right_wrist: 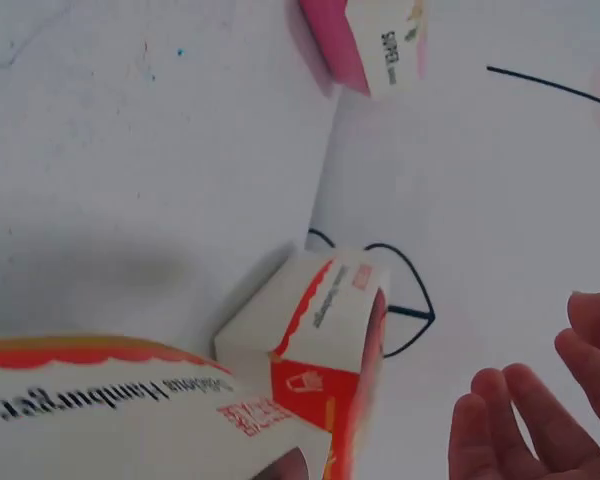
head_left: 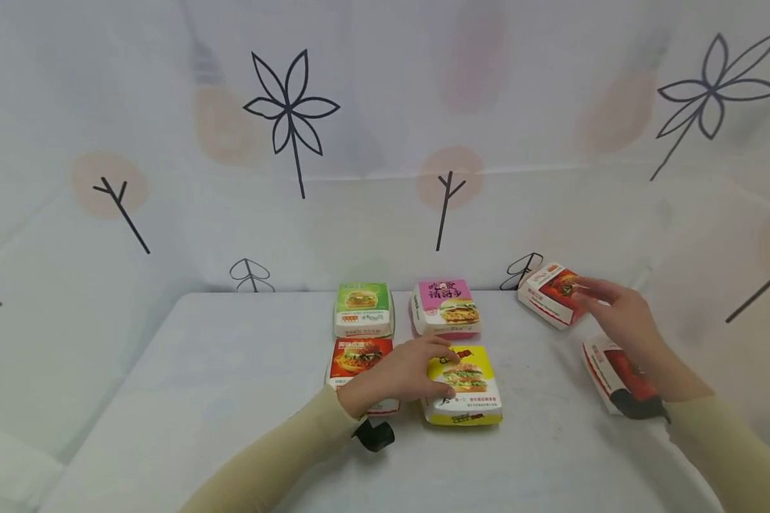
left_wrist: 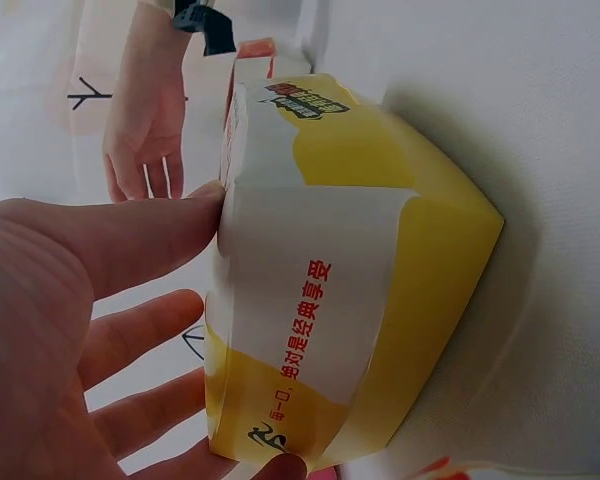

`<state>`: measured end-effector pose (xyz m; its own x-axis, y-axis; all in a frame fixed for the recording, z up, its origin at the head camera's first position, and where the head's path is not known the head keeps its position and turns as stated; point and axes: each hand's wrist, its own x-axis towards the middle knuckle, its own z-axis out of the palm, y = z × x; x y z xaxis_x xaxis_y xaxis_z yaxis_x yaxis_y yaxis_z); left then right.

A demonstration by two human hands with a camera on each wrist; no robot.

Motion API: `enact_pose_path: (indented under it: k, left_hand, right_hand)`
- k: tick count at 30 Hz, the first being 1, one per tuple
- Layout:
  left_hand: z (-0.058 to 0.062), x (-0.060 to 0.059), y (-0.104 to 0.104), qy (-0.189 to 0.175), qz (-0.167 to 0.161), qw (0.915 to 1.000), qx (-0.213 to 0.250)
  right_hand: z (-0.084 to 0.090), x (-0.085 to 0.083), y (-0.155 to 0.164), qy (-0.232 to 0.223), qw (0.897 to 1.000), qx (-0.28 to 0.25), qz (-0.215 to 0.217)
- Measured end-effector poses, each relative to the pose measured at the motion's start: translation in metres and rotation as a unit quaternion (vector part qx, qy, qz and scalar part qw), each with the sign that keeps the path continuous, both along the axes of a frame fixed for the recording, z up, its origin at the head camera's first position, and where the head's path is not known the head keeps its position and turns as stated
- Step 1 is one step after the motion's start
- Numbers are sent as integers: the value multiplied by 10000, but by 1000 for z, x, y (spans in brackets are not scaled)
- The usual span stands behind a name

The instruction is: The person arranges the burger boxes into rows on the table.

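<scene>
My left hand (head_left: 411,368) lies over the left part of a yellow burger box (head_left: 471,385). In the left wrist view, the thumb (left_wrist: 170,235) touches the box's edge, and the other fingers are spread, one fingertip against its side. Back right is a red-and-white burger box (head_left: 548,293), standing tilted beside the backdrop. My right hand (head_left: 622,324) hovers by its right side; in the right wrist view the fingers (right_wrist: 530,420) stay apart from that box. Below the right hand sits another red-and-white burger box (head_left: 606,367), partly hidden by the wrist.
A green burger box (head_left: 362,306) and a pink burger box (head_left: 448,306) stand at the back. In front of the green one, a red burger box (head_left: 359,356) is partly covered by the left arm. A patterned cloth backdrop (head_left: 372,228) rises behind the white table (head_left: 231,399).
</scene>
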<state>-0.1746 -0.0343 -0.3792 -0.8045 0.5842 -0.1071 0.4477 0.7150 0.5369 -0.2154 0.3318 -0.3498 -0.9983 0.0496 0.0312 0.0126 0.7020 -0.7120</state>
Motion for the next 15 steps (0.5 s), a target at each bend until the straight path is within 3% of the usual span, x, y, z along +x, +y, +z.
enact_pose_path:
  k: [6, 15]
  left_hand:
    - [-3, -1, 0, 47, -38, 10000, 44]
    - [-1, -1, 0, 47, -100, 9999, 36]
  right_hand:
    - [0, -27, 18, -78, 9994, -308, -157]
    - [0, -65, 32, -551, 9983, 138, -140]
